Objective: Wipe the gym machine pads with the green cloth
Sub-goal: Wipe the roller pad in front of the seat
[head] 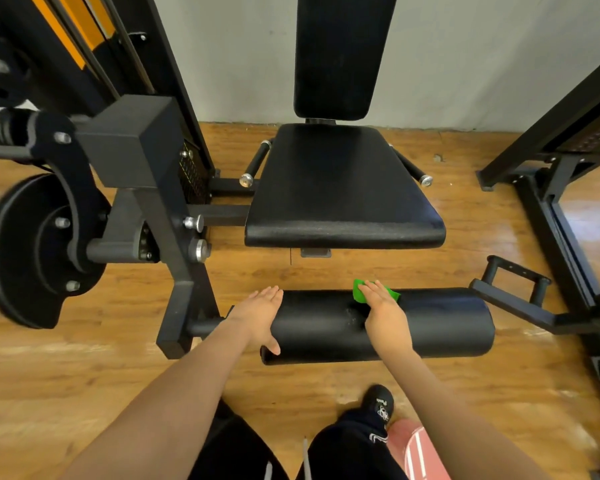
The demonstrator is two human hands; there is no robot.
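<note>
A black roller pad [437, 323] lies crosswise in front of me. My right hand [383, 311] lies flat on its top near the middle, fingers straight, pressing the green cloth [359, 293] against the pad; only the cloth's edges show beyond the fingers. My left hand [260, 313] rests flat on the pad's left end, thumb down over the near side. Beyond the roller are the black seat pad [340, 192] and the upright back pad [340, 53].
The machine's black frame and weight plate [32, 251] stand at the left. A foot bar [513, 282] sticks out right of the roller, and another machine's frame [555, 188] rises at the far right. The wooden floor [84, 375] surrounds everything; my shoe [380, 403] is below the roller.
</note>
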